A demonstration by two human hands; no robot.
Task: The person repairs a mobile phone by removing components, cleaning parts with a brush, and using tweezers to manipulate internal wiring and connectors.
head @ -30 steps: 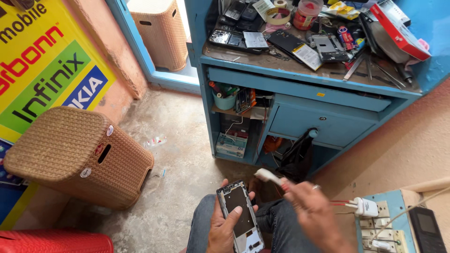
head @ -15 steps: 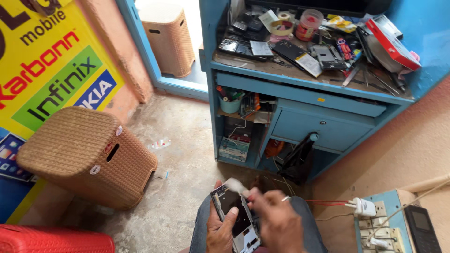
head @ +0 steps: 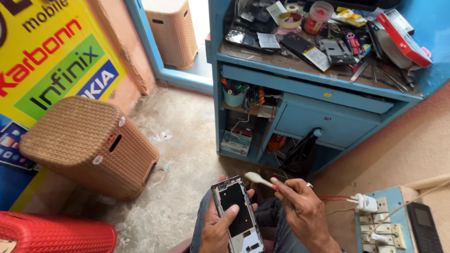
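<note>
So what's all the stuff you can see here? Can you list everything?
opened phone: one, black inside, in the left hand
brush: one, white, in the right hand
woven stools: two, tan, one on the floor at left, one by the doorway
workbench: one, blue, cluttered with phone parts and tools
switchboard: one, blue, lower right, white plug in it
red seat: one, bottom left
left hand: one, gripping the phone
right hand: one, pinching the brush

We see an opened phone (head: pixel 236 211) in the left hand (head: pixel 221 229), a small brush (head: pixel 259 178) in the right hand (head: pixel 302 209) just right of it, a workbench (head: pixel 304 93) behind, 1 wicker stool (head: pixel 89 143) at left, a socket board (head: pixel 382 225) at right.
</note>
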